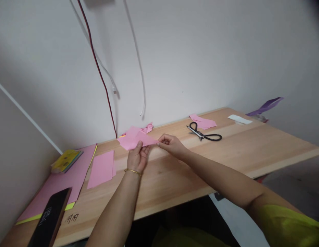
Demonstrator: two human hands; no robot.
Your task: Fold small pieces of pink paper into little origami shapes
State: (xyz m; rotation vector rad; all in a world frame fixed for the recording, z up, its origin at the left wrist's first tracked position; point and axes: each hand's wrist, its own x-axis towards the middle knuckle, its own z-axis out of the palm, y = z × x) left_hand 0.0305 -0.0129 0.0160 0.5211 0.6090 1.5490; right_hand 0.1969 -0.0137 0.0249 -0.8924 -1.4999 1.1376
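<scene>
A folded pink paper is held above the wooden table near the wall. My left hand grips its lower edge, thumb on top and fingers beneath. The paper's pointed right tip is pinched by my right hand. Another folded pink piece shows just behind the held paper. Pink rectangular sheets lie on the table left of my left hand. Black-handled scissors rest to the right of my right hand, beside pink paper pieces.
Larger pink and yellow sheets lie at the left, with a yellow pack and a black phone-like object on them. White strips lie at the right. Cables hang against the wall. The table's front edge is near the body.
</scene>
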